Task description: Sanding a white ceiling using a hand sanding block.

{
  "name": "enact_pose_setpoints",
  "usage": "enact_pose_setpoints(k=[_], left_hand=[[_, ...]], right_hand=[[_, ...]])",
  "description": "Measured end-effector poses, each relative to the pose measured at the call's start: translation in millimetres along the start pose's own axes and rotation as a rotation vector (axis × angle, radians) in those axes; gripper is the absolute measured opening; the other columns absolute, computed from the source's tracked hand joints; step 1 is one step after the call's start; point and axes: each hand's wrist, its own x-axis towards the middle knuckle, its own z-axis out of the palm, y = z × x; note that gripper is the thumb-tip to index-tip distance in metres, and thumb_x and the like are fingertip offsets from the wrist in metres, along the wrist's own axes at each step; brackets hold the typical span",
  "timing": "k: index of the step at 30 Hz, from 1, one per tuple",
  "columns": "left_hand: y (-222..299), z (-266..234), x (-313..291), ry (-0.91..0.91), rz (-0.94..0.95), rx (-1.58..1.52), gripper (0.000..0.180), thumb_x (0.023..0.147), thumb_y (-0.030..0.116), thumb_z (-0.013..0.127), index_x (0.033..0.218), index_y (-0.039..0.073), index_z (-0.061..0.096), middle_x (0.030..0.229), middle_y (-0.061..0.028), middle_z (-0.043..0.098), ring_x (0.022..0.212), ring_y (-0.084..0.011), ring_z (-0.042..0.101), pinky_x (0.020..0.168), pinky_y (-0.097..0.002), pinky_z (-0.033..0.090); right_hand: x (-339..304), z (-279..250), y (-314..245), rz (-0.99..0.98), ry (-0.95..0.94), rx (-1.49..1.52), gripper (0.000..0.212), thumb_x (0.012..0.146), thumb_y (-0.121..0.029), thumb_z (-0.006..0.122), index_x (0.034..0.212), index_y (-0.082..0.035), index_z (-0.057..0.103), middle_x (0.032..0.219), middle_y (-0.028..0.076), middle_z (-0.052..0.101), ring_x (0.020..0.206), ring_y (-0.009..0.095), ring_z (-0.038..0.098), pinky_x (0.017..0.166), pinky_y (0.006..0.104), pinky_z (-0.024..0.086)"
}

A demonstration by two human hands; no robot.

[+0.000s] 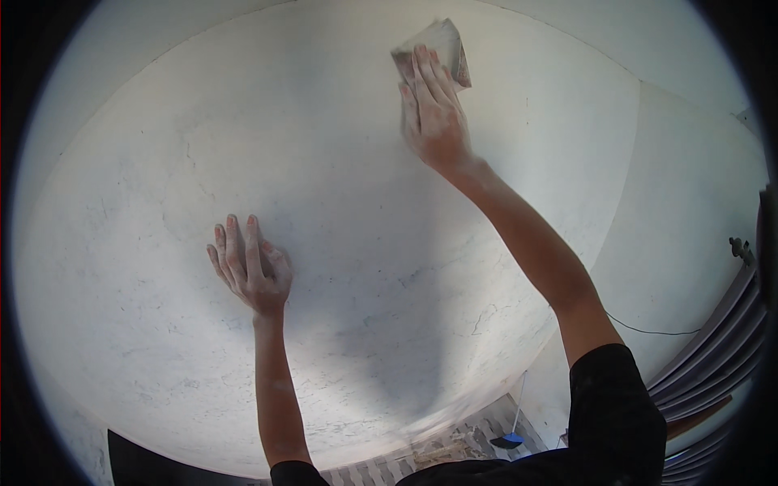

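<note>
My right hand, dusted white, is raised high on a whitish wall. Under its fingers a folded, dust-covered sheet of sandpaper is pressed to the wall, with a darker brownish face showing at its edges. The thumb side of the hand rests at the sheet's lower left. Lower and to the left, my left hand leans on the wall with its fingers spread, holding nothing. White dust covers its fingers too. Fine cracks and patchy grey marks run over the wall around both hands.
At the right hang grey-purple curtains beside a dark rod bracket. A thin black cable crosses the side wall. Down on the patterned floor stands a blue-and-black broom. A dark panel is at the lower left.
</note>
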Motion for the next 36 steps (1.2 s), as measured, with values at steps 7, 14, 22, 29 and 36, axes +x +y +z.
enact_pose_setpoints(k=[7, 14, 22, 29, 36], left_hand=[[2, -2, -1, -0.002, -0.016, 0.026, 0.045, 0.086, 0.01, 0.052, 0.13, 0.01, 0.062, 0.14, -0.0119, 0.053, 0.136, -0.0314, 0.045, 0.115, -0.0513, 0.027], [4, 3, -3, -0.005, -0.011, 0.002, 0.047, 0.084, 0.01, 0.053, 0.13, 0.01, 0.061, 0.141, -0.0123, 0.053, 0.136, -0.0317, 0.044, 0.116, -0.0516, 0.026], [4, 3, -2, 0.001, -0.034, 0.024, 0.044, 0.081, 0.01, 0.054, 0.124, 0.011, 0.066, 0.138, -0.0116, 0.055, 0.135, -0.0314, 0.046, 0.117, -0.0513, 0.026], [3, 3, -4, -0.007, -0.017, 0.008, 0.048, 0.082, 0.01, 0.053, 0.13, 0.01, 0.061, 0.14, -0.0129, 0.053, 0.137, -0.0323, 0.044, 0.116, -0.0526, 0.025], [5, 1, -1, -0.004, -0.007, -0.002, 0.049, 0.082, 0.008, 0.053, 0.13, 0.01, 0.061, 0.141, -0.0132, 0.053, 0.137, -0.0326, 0.044, 0.116, -0.0526, 0.025]], right_hand=[[-67, -19, -20, -0.039, -0.174, 0.023, 0.046, 0.098, -0.016, 0.053, 0.14, 0.002, 0.048, 0.147, 0.018, 0.044, 0.139, 0.035, 0.039, 0.112, 0.0479, 0.034], [23, 14, -10, -0.03, 0.05, -0.05, 0.045, 0.098, -0.016, 0.051, 0.14, 0.001, 0.048, 0.149, 0.018, 0.043, 0.139, 0.033, 0.039, 0.112, 0.0472, 0.035], [-51, -7, -51, -0.064, -0.178, 0.007, 0.044, 0.096, -0.016, 0.054, 0.137, 0.001, 0.051, 0.147, 0.018, 0.045, 0.138, 0.031, 0.04, 0.113, 0.0448, 0.032], [31, 24, -49, -0.113, -0.003, -0.01, 0.045, 0.096, -0.016, 0.053, 0.138, 0.001, 0.05, 0.147, 0.017, 0.045, 0.14, 0.03, 0.039, 0.114, 0.0439, 0.032], [-15, 16, -77, -0.132, -0.134, 0.035, 0.041, 0.097, -0.015, 0.054, 0.134, 0.002, 0.053, 0.145, 0.015, 0.048, 0.14, 0.029, 0.038, 0.114, 0.0435, 0.032]])
